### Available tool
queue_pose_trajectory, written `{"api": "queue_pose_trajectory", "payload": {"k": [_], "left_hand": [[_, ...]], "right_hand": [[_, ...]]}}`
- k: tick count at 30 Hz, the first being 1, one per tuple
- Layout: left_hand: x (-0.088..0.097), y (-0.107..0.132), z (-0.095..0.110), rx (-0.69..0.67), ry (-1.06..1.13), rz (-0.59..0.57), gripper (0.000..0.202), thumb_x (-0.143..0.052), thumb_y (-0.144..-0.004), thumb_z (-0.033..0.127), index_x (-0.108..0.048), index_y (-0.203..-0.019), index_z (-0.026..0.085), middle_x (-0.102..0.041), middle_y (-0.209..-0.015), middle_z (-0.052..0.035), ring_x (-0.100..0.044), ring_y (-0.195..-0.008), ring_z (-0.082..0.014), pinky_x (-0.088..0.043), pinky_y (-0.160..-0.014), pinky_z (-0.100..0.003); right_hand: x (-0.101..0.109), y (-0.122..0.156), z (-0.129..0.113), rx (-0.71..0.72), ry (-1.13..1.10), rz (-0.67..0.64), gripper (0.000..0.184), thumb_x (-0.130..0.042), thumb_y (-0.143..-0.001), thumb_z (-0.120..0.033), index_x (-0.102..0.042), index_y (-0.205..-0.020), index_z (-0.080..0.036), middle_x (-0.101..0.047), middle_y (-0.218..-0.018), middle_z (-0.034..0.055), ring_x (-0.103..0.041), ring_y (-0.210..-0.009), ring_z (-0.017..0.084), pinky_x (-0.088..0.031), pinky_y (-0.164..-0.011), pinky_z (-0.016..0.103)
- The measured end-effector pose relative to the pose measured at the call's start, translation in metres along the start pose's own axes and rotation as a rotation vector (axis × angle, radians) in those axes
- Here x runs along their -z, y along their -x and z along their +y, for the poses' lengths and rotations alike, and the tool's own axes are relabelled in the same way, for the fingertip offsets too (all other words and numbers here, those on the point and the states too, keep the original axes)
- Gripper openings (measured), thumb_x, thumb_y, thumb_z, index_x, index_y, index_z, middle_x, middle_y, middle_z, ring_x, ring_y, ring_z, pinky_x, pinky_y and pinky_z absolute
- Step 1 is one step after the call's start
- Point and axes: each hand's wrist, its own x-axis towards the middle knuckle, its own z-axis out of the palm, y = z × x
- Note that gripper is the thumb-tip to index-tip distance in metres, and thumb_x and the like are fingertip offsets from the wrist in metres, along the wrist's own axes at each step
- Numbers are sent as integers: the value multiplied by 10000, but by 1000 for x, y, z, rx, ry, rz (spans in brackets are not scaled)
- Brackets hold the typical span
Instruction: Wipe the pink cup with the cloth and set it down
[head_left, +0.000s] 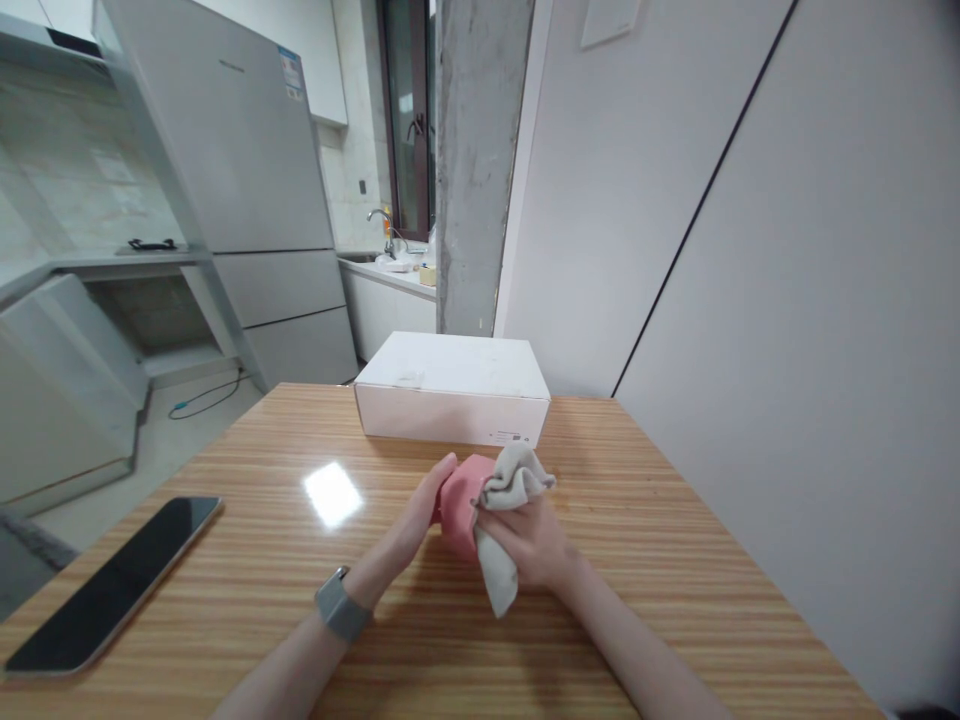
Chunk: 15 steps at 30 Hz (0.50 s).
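Observation:
My left hand (426, 510) is closed on the left side of a pink cup-like container (459, 505), held low over the middle of the table. The container is tilted, with its opening towards the right. A light grey cloth (517, 477) is bunched in my right hand (536, 540), which presses it at the container's opening. One end of the cloth sticks up above the hand, and another hangs down in front. My right fingertips are partly hidden at the opening. A watch with a grey band (343, 605) is on my left wrist.
A white box (454, 415) lies on the wood-grain table (630, 560) just beyond my hands. At the left edge rests a dark-screened phone (112, 585). The wall panel (810, 300) borders the right side; a fridge (225, 130) stands behind at left.

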Motion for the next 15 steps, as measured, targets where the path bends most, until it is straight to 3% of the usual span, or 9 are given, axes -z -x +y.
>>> {"api": "queue_pose_trajectory", "payload": {"k": [2,6,10,15], "left_hand": [[4,3,7,-50,-113,2,470,-495,-814,588,-653,-855,147,-680,-910,-46,-564,-988,-232,-389,-920,-331],[6,6,13,-225,-389,-37,369,-518,-834,521,-633,-790,173,-655,-835,-8,-563,-862,-195,-401,-848,-307],[-1,8,11,-317,-376,-26,356,-467,-878,501,-615,-959,188,-651,-973,-12,-548,-993,-198,-381,-908,-283],[-7,15,12,-336,-241,-103,385,-509,-876,446,-547,-1174,204,-603,-1179,-38,-496,-1125,-203,-342,-979,-286]], "right_hand": [[-6,-3,-7,103,48,-24,211,-444,-862,-198,-625,-969,-184,-668,-871,63,-590,-872,220,-421,-913,409],[-14,0,-11,81,46,-36,225,-430,-879,-245,-605,-1006,-180,-660,-907,59,-562,-935,228,-402,-933,404],[-11,6,-3,-49,71,-27,301,-476,-852,-324,-583,-1102,-195,-652,-947,73,-558,-907,247,-438,-861,388],[-10,13,5,-138,116,71,359,-457,-851,-297,-541,-1178,-175,-616,-1074,120,-532,-1008,290,-430,-877,438]]}}
